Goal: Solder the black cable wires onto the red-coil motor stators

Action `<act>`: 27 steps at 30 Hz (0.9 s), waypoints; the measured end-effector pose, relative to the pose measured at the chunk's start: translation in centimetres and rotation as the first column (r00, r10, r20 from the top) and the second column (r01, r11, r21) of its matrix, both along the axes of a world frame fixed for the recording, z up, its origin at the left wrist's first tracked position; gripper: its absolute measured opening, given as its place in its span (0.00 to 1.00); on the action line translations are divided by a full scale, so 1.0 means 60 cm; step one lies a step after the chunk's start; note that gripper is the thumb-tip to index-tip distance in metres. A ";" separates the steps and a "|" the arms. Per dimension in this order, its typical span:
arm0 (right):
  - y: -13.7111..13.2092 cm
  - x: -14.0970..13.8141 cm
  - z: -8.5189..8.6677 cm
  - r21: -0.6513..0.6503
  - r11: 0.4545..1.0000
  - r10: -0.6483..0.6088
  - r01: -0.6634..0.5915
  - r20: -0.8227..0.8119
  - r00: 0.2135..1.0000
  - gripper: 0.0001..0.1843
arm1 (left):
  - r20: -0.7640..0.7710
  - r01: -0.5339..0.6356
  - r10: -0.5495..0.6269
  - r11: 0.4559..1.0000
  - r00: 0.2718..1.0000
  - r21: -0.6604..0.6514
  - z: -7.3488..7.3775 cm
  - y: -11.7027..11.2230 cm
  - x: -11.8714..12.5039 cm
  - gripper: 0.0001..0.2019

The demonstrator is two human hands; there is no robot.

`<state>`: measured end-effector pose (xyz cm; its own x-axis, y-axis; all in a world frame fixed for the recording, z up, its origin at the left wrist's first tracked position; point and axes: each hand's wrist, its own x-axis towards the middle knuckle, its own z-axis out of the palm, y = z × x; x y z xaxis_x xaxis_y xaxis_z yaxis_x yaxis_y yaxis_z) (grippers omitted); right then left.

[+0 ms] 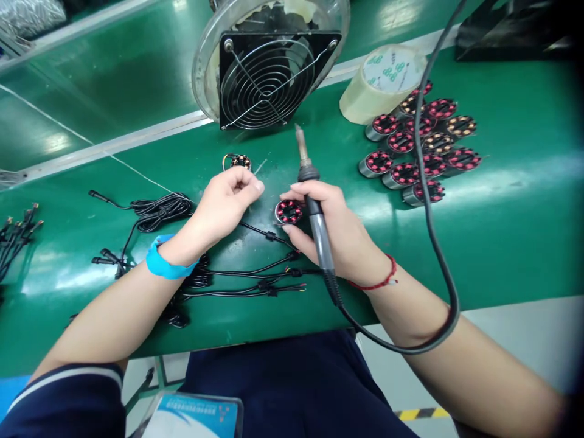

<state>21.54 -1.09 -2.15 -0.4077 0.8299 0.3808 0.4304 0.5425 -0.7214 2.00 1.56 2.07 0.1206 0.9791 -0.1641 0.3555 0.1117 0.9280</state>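
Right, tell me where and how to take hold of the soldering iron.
Take the soldering iron by its dark handle, coming from the right, where the right hand is. The handle is long, slim and slanted; the metal tip points away toward the fan and may be hot, while the cord trails from the near end.

The soldering iron (320, 234), with a black and grey handle and a dulled metal tip, is held pointing just short of twelve o'clock, its black cord (396, 348) leaving toward five. At the handle's nine o'clock, a red-wound stator (289, 212) is held with its ring of windings facing up. Between ten and eleven from that, a copper-wound stator (241, 160) sits partly hidden. Pinched solder wire (261, 165) pokes out toward one o'clock.
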 end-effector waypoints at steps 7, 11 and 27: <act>-0.003 -0.001 0.002 -0.064 0.989 -0.140 0.133 -0.122 0.983 0.31 | -0.032 0.244 -0.243 0.969 0.970 0.038 0.010 -0.016 0.005 0.06; -0.002 -0.003 0.000 -0.087 0.987 -0.144 0.135 -0.109 0.984 0.31 | -0.317 0.393 -0.319 0.897 0.893 0.202 0.013 -0.021 0.006 0.03; 0.003 -0.001 -0.005 0.051 0.996 -0.086 0.079 0.147 0.985 0.27 | -0.378 0.389 -0.323 0.914 0.868 0.112 0.008 -0.009 -0.003 0.07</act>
<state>21.46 -0.90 -2.45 -0.3932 0.8465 0.3589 0.5757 0.5310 -0.6218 1.85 1.00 2.53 0.4347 0.8964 -0.0863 0.6389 -0.2394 0.7311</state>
